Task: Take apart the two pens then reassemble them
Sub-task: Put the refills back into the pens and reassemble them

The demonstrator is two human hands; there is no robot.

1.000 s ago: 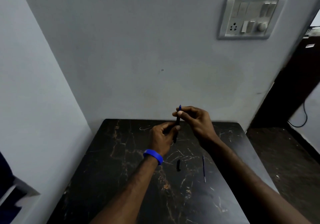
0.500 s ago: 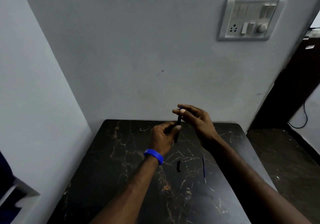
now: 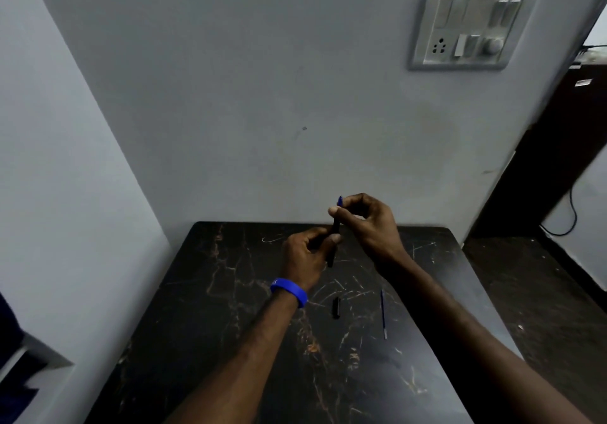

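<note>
Both my hands hold one dark pen (image 3: 335, 230) upright above the far part of the black marble table (image 3: 230, 292). My left hand (image 3: 307, 251), with a blue wristband, grips the lower barrel. My right hand (image 3: 368, 220) pinches the pen's top, where a blue tip (image 3: 339, 200) sticks out above my fingers. On the table below lie a short black pen piece (image 3: 335, 307) and, to its right, a thin blue refill (image 3: 383, 314).
A grey wall stands right behind the table, with a switch panel (image 3: 473, 26) high on the right. The table's right edge drops to a dark floor (image 3: 542, 292). A dark doorway with a hanging cable (image 3: 573, 213) is at far right.
My right hand dipped over the pen's top half a second ago, hiding the blue tip, and has risen again so the tip shows. The parts on the table have not moved.
</note>
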